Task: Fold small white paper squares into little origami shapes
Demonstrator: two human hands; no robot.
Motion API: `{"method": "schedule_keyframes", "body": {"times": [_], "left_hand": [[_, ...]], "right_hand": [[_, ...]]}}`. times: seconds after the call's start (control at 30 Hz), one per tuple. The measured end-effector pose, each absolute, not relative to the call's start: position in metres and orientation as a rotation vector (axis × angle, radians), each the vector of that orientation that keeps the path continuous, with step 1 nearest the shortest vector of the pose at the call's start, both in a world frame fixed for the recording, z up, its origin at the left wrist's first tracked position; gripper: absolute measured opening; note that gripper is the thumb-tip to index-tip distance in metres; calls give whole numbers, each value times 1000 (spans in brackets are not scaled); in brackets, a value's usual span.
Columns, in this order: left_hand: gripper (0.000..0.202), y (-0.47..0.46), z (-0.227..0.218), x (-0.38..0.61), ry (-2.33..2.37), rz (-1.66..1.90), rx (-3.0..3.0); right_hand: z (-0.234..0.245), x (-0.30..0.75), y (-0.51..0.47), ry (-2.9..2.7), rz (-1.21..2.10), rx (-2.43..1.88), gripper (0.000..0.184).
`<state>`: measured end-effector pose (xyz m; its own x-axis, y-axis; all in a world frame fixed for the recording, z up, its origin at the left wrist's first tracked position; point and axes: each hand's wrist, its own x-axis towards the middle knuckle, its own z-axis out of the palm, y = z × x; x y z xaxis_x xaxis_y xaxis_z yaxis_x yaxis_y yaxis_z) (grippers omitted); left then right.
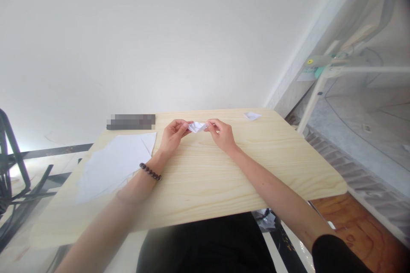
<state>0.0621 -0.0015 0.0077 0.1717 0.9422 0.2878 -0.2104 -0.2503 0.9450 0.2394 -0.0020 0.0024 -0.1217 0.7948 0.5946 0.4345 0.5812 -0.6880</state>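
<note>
A small folded paper boat (197,127) is held up between my two hands over the table's far half. My left hand (174,135) pinches its left end between thumb and fingers. On the other side, my right hand (221,133) grips the right tip the same way. The paper is white with creased, angled folds, and its ends are partly hidden by my fingers. A second white folded paper piece (252,116), pointed at both ends, lies near the table's far right corner.
Loose white paper sheets (117,162) overlap on the left of the wooden table (256,158). A blurred-out dark item (131,122) is at the back left. A white wall rises behind; a dark metal frame (19,158) stands left, a white frame (312,102) right.
</note>
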Motion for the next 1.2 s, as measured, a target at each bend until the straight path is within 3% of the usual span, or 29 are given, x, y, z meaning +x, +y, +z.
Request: {"method": "schedule_keyframes", "body": {"times": [0.27, 0.47, 0.7, 1.2], "left_hand": [[24, -2, 8, 62, 754, 1276, 1411], [25, -1, 6, 61, 769, 1270, 1439], [19, -1, 6, 61, 794, 1288, 1483], [23, -4, 11, 49, 1163, 901, 2614]], "right_hand": [[1, 242, -3, -1830, 398, -1045, 17], [5, 246, -3, -2134, 154, -1051, 25], [2, 249, 0, -2230, 116, -1054, 16], [-4, 252, 5, -2296, 80, -1031, 17]]}}
